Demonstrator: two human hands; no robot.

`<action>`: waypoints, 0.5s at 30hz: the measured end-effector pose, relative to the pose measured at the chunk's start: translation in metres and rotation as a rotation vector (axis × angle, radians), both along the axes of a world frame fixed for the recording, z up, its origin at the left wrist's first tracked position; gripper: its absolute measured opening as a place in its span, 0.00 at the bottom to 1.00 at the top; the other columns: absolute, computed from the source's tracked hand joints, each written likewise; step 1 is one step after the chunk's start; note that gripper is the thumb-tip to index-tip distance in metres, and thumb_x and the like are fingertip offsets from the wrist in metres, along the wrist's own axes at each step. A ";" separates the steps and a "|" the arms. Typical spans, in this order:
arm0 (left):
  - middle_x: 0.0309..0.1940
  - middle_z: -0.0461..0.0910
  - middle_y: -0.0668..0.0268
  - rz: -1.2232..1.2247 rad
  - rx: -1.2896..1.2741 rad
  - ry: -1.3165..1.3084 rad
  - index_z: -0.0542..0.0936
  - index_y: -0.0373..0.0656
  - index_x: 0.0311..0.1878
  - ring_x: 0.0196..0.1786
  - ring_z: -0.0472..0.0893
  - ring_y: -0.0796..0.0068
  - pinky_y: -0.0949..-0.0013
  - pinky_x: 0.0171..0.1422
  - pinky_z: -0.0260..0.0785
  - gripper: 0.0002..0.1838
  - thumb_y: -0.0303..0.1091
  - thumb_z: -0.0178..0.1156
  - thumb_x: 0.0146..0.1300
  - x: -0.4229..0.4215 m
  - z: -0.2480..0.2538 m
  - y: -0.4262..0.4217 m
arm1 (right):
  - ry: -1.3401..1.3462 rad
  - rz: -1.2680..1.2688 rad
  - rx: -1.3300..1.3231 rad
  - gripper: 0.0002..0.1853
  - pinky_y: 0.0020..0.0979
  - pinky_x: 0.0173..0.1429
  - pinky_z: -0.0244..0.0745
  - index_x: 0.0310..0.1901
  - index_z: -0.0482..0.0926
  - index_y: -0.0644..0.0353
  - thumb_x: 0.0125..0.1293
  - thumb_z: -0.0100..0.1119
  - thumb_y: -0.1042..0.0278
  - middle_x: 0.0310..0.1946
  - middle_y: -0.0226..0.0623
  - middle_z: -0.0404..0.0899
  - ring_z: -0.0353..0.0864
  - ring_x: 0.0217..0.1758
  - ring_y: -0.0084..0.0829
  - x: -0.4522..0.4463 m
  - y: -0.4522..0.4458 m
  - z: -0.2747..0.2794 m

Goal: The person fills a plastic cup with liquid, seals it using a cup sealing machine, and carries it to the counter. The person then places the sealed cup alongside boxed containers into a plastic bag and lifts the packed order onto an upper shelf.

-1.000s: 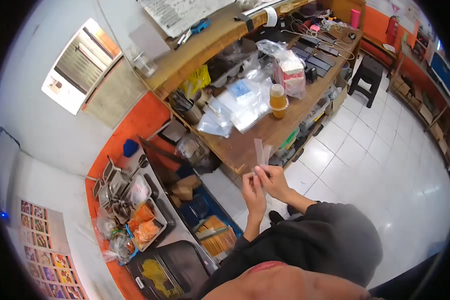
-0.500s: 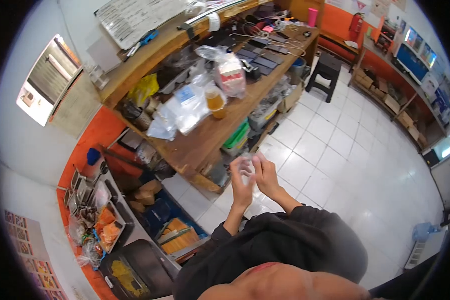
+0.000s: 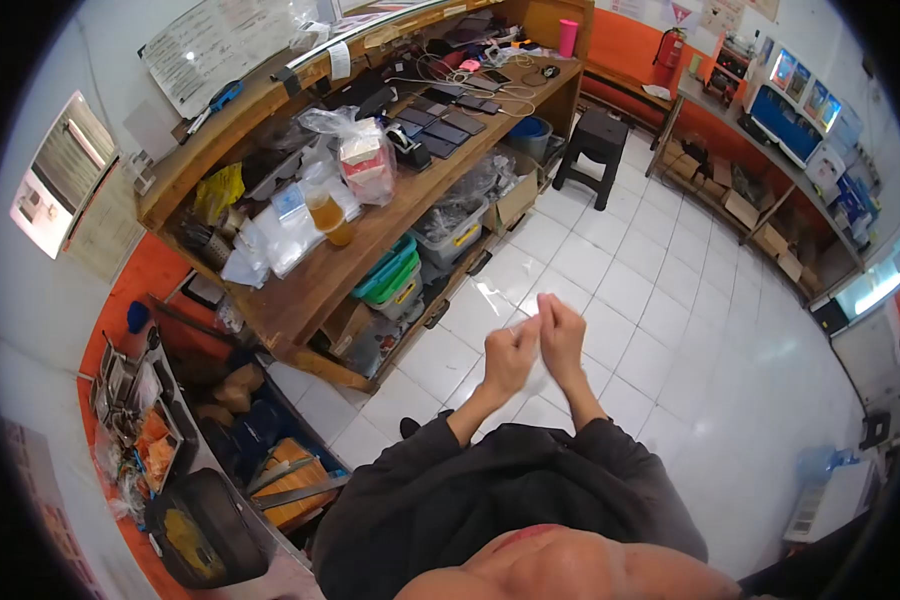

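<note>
Both my hands are raised close together over the white tiled floor, in front of my dark top. My left hand (image 3: pixel 510 358) has its fingers curled and pressed together on a thin clear plastic piece (image 3: pixel 492 298), whose upper end sticks out above the fingers. My right hand (image 3: pixel 562 340) touches it from the other side, its fingertips pinched on the same clear plastic. The plastic is nearly see-through, and its full outline cannot be made out. An amber cup (image 3: pixel 328 216) stands on the wooden workbench (image 3: pixel 315 285) up and left of my hands.
Clear plastic bags (image 3: pixel 285 235) and a bagged red-and-white box (image 3: pixel 366 165) lie on the bench, phones (image 3: pixel 440 125) behind them. Bins (image 3: pixel 395 275) sit below. A black stool (image 3: pixel 595 155) stands beyond. At the lower left is a counter with a black case (image 3: pixel 205 525).
The view has swung right, so the bench has shifted left. My hands, earlier over the bench edge with a clear strip upright, are now over the floor; they parted slightly, then came together again.
</note>
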State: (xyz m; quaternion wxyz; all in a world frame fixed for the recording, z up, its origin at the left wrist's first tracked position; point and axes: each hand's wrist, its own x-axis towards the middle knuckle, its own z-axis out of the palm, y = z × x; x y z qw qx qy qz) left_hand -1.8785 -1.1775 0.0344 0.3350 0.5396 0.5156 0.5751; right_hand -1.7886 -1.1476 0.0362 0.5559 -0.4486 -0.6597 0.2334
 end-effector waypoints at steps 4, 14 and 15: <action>0.13 0.68 0.54 0.018 0.024 0.047 0.73 0.34 0.21 0.17 0.70 0.73 0.63 0.23 0.57 0.24 0.43 0.50 0.69 0.024 -0.032 0.035 | 0.070 0.054 -0.119 0.14 0.30 0.23 0.60 0.26 0.74 0.65 0.68 0.51 0.66 0.16 0.42 0.68 0.63 0.17 0.25 0.012 -0.001 0.014; 0.14 0.70 0.71 0.121 -0.049 -0.124 0.74 0.31 0.23 0.23 0.65 0.85 0.68 0.25 0.58 0.28 0.46 0.46 0.72 0.003 -0.017 0.111 | 0.006 0.158 -0.019 0.15 0.36 0.23 0.63 0.23 0.74 0.64 0.66 0.53 0.65 0.15 0.46 0.69 0.69 0.16 0.40 -0.001 0.113 -0.014; 0.14 0.70 0.71 0.119 -0.035 -0.129 0.74 0.31 0.23 0.23 0.65 0.85 0.68 0.25 0.58 0.28 0.46 0.46 0.72 0.004 -0.010 0.126 | -0.050 0.092 -0.202 0.16 0.38 0.24 0.64 0.24 0.75 0.62 0.69 0.51 0.63 0.16 0.47 0.70 0.72 0.17 0.44 0.006 0.141 -0.010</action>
